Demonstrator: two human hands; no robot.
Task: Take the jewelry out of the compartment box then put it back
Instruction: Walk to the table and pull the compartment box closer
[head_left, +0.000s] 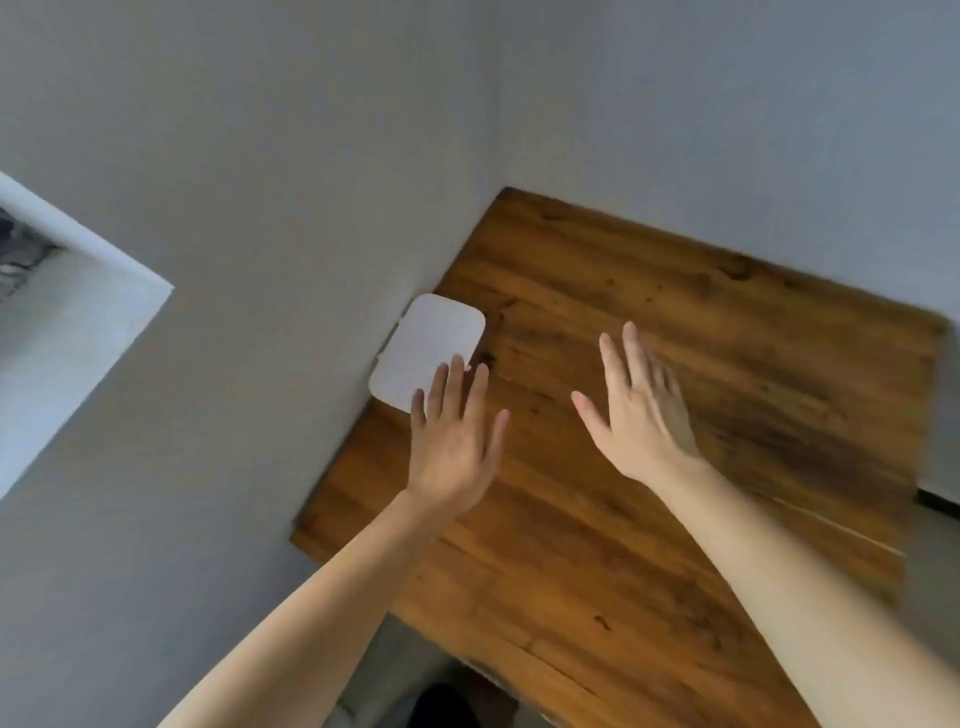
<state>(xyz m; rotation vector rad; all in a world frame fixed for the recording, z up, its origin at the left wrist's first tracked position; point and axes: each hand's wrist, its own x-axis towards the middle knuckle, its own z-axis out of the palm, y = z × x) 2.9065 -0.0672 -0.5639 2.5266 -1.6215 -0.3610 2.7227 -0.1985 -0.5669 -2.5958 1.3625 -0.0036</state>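
Grey walls (260, 130) meet behind a brown, plank-patterned wooden tabletop (675, 415), which fills the middle and right of the view, with a white ledge (78, 322) off to the far left. Against the left edge of the wood, close to the wall, sits a white, rounded-corner rectangular compartment box (431, 343), lid down and shut, with what looks like a hinge or clasp tab on its left side. No jewelry can be seen anywhere on the table, so it is presumably inside the closed box; that reads as either the very start of the task or its very end, and the picture alone does not settle which. If it is the start, everything remains: opening the lid, lifting the pieces out, returning them and closing up. The left hand (457, 447) is spread flat, palm down, fingers straight and slightly splayed, holding nothing; its fingertips (457, 366) overlap the near edge of the box, though whether they actually touch the lid or float just above it cannot be told. The right hand (639, 405) is likewise released, fingers extended and fanned, empty, above bare wood to the right of the box and well apart from it. Motion blur softens both.
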